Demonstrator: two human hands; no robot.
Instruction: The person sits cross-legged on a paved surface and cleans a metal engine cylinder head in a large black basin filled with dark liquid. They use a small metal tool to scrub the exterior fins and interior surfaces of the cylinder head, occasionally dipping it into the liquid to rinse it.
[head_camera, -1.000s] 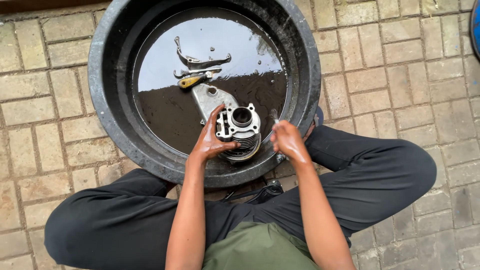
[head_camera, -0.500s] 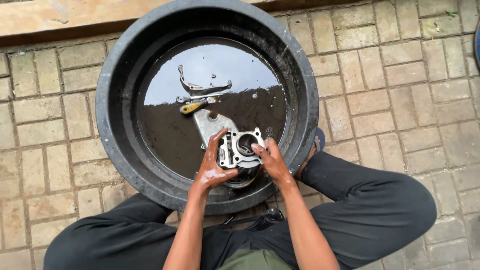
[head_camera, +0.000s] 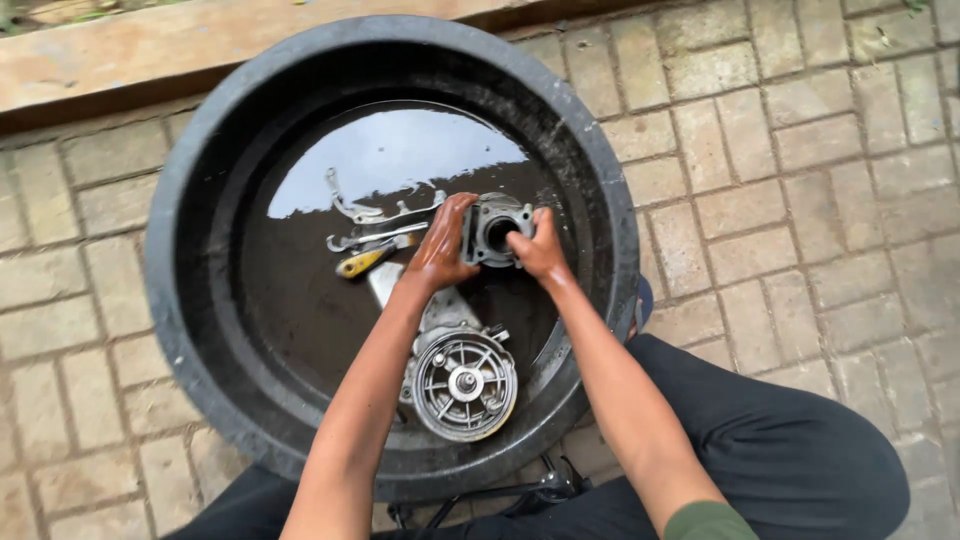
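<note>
Both hands are reaching into a big black tub (head_camera: 600, 190) sitting on a brick floor (head_camera: 800, 150). The tub is holding dark liquid that is reflecting the sky in its far half. The left hand (head_camera: 440, 245) and the right hand (head_camera: 540, 248) are gripping a grey metal cylinder (head_camera: 492, 230) between them, one on each side, fingers curled around its edges. The cylinder is sitting at the liquid's surface near the middle of the tub, its round bore facing up and toward the person. Both hands are looking wet and oily.

Just left of the left hand, thin metal levers (head_camera: 375, 215) are lying partly sunk in the liquid, and a tool with a yellow handle (head_camera: 362, 262) is lying just near of them. Nearer to the person, between the forearms, a round metal cover (head_camera: 465, 382) with spokes is leaning against the tub's near wall, with a flat grey casing (head_camera: 440, 305) reaching from it toward the hands.

The person is sitting at the tub's near side in dark trousers (head_camera: 800, 450). A wooden plank (head_camera: 180, 50) is running along the far edge of the floor.
</note>
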